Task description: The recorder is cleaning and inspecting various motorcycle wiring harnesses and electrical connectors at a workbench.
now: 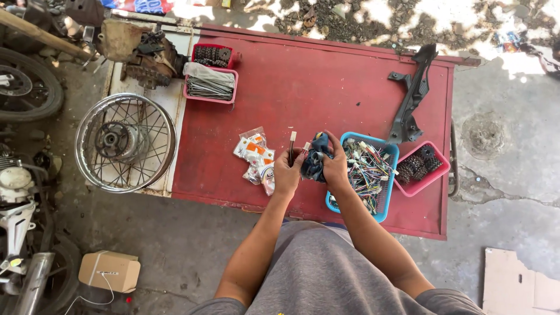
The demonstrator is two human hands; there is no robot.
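My left hand (287, 174) holds a short dark wire harness (291, 149) upright, its white connector at the top. My right hand (333, 165) grips a dark blue cloth (315, 160) pressed against the harness, over the red table (303, 87). A blue basket (382, 201) full of coloured wire harnesses sits just right of my right hand. Several small clear packets with orange and white labels (256, 158) lie just left of my left hand.
A pink tray of dark chain parts (421, 166) and a black bracket (411, 99) sit at the table's right. Pink trays of spokes (210, 87) and parts (212, 55) stand at the back left. A spoked wheel rim (125, 143), a motorcycle (23, 192) and a cardboard box (109, 271) are left.
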